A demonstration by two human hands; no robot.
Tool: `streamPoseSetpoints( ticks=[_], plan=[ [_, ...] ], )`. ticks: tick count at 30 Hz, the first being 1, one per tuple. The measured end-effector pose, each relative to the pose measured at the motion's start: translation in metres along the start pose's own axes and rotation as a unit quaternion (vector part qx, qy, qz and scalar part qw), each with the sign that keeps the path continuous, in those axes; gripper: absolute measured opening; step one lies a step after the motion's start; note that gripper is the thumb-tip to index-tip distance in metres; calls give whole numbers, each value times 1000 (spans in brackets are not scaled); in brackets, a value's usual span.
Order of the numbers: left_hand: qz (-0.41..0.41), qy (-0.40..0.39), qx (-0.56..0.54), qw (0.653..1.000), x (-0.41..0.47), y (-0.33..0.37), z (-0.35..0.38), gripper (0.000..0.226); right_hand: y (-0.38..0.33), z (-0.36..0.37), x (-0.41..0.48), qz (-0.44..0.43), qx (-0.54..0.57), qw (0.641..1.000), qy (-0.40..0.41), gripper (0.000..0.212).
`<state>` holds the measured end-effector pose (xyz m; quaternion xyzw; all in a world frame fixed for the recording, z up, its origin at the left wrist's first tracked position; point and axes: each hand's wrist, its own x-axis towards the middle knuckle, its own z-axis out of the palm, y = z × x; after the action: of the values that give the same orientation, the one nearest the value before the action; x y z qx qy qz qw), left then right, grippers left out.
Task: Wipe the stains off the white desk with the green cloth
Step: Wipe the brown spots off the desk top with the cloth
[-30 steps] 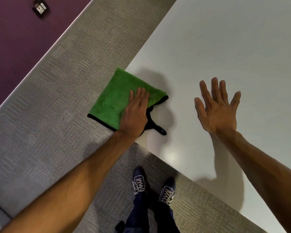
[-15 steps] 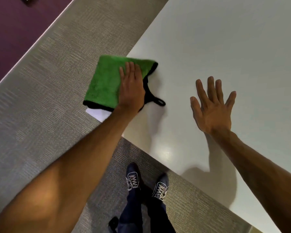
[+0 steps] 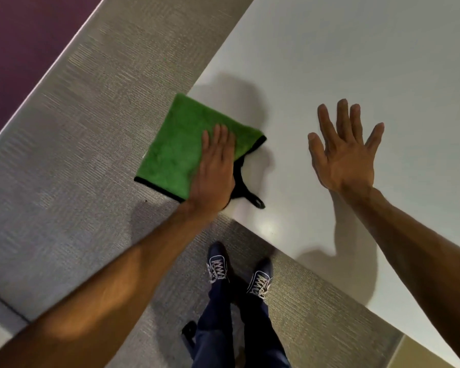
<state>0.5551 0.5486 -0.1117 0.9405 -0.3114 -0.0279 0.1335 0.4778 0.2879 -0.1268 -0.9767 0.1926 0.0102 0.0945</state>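
Green black-edged folded microfibre cloth (image 3: 181, 152), overhanging the left corner of the white worktop (image 3: 329, 62), is pressed flat under the left hand (image 3: 214, 168), fingers (image 3: 221, 136) straight, to scrub there; right hand (image 3: 343, 155), splayed and holding nothing, probably braces further right.

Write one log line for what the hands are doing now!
left hand: flat on green cloth | right hand: open, fingers spread over white desk | green cloth: covers desk corner
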Motion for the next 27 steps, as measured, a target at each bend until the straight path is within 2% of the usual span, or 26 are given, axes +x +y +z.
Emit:
streamPoseSetpoints(
  ticks=[3, 9, 12, 19, 23, 27],
  plan=[
    [5, -4, -20, 1000, -10, 0, 5, 51, 1, 1, -1, 5, -8, 1000, -4, 65],
    [4, -34, 38, 999, 20, -7, 13, 59, 1, 1, 1, 6, -36, 999, 1, 66],
    [6, -23, 44, 999, 51, -10, 11, 59, 1, 1, 2, 4, -37, 999, -2, 67],
    [-87, -8, 52, 995, 167, -21, 4, 57, -4, -2, 1, 11, -18, 1000, -7, 67],
    [-34, -31, 66, 997, 144, -22, 6, 55, -6, -5, 0, 7, 11, 1000, -7, 67],
    [68, -60, 78, 993, 54, 0, 13, 58, -6, -5, 1, 14, -14, 1000, -12, 68]
  ],
)
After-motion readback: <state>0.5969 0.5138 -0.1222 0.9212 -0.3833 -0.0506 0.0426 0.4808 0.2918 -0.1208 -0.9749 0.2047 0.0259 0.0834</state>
